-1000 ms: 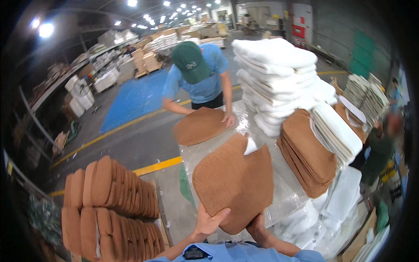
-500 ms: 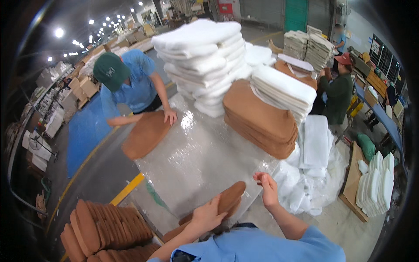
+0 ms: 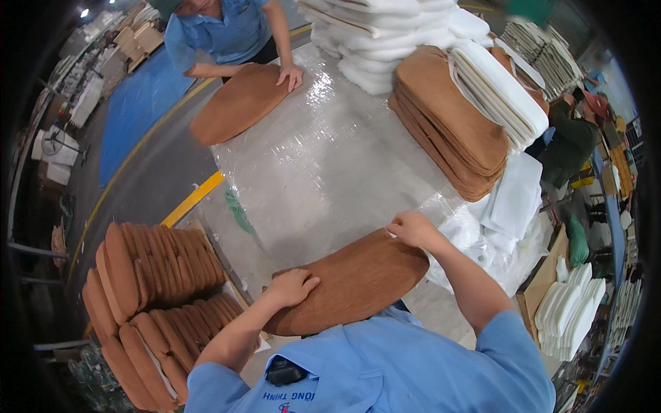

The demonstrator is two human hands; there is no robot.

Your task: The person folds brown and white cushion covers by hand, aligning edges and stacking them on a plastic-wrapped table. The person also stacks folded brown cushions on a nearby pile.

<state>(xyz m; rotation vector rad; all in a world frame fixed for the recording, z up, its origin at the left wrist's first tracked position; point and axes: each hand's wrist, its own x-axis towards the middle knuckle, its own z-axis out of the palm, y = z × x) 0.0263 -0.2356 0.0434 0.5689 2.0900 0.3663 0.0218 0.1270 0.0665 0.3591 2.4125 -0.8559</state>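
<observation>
A long brown fabric cushion (image 3: 351, 282) with rounded ends lies across the near edge of the plastic-covered table (image 3: 303, 186), close against my body. My left hand (image 3: 292, 286) grips its left part, fingers curled and thumb on the upper face. At the far right corner, my right hand (image 3: 411, 228) pinches the cushion's edge, its fingers closed together. Whatever else may be between those fingertips is too small to make out. Across the table, a co-worker's hand (image 3: 290, 77) presses on another brown cushion (image 3: 241, 103).
Brown covers (image 3: 447, 117) are piled at the table's right, beside white pads (image 3: 499, 89). A tall stack of white padding (image 3: 375, 41) stands at the far side. Rows of brown cushions (image 3: 158, 268) fill the lower left. Clear plastic wrapping (image 3: 468, 241) bulges off the right edge.
My right hand, earlier raised apart from the cushion, has come onto its far right corner. The cushion has turned from nearly edge-on to broad face up. The view has tipped downward.
</observation>
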